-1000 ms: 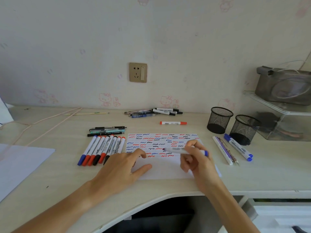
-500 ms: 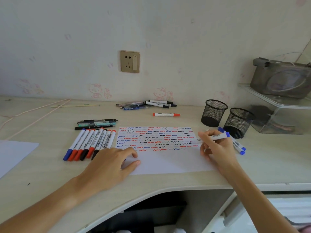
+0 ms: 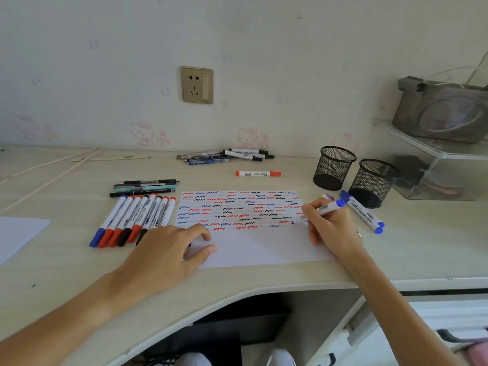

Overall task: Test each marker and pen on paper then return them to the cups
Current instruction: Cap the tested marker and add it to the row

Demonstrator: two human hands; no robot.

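A white paper (image 3: 258,247) with rows of red, blue and black squiggles lies on the desk. My right hand (image 3: 328,225) grips a blue-ended marker (image 3: 326,208), its tip on the paper's right side. My left hand (image 3: 169,252) rests on the paper's lower left corner; a bit of blue shows under its fingers. Two black mesh cups (image 3: 334,167) (image 3: 372,182) stand at the right, with nothing visible in them. A row of several markers (image 3: 134,220) lies left of the paper. Two blue markers (image 3: 363,213) lie by the cups.
A red marker (image 3: 258,173) lies behind the paper, a pile of pens (image 3: 227,156) by the wall, dark pens (image 3: 144,187) above the row. A clear shelf (image 3: 433,154) with a grey bag stands far right. Another sheet (image 3: 15,233) lies at the left edge.
My right hand swung the marker from across the paper's middle out to the right, then brought its tip down onto the paper's right side. My left hand stayed on the paper.
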